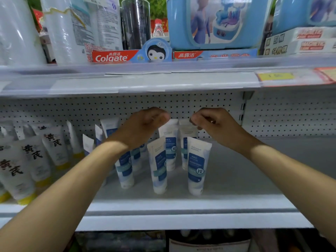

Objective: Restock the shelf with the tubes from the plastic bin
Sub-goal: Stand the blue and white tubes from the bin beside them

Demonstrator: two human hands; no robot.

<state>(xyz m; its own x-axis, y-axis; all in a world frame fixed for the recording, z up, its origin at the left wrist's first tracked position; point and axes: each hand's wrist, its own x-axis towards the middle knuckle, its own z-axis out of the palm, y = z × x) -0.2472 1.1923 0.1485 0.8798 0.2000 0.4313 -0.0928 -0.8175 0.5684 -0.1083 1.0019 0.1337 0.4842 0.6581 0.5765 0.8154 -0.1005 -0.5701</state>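
I am seeing both hands reaching over the blue-and-white tubes [159, 166], which are standing cap-down on the white shelf [236, 179]. The right hand [216, 124] is pinching the top edge of a rear tube [185, 132]. The left hand [143, 124] is hanging with curled fingers just beside the neighbouring tube [170, 135]; I cannot tell if it is holding it. Yellow-capped tubes [34, 160] are standing at the left.

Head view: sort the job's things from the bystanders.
Job: white-and-blue plastic tubes; white metal shelf; left hand; right hand.
Bystanders: yellow-capped white tubes with black characters; red Colgate cartons; blue toy boxes; yellow price tag.
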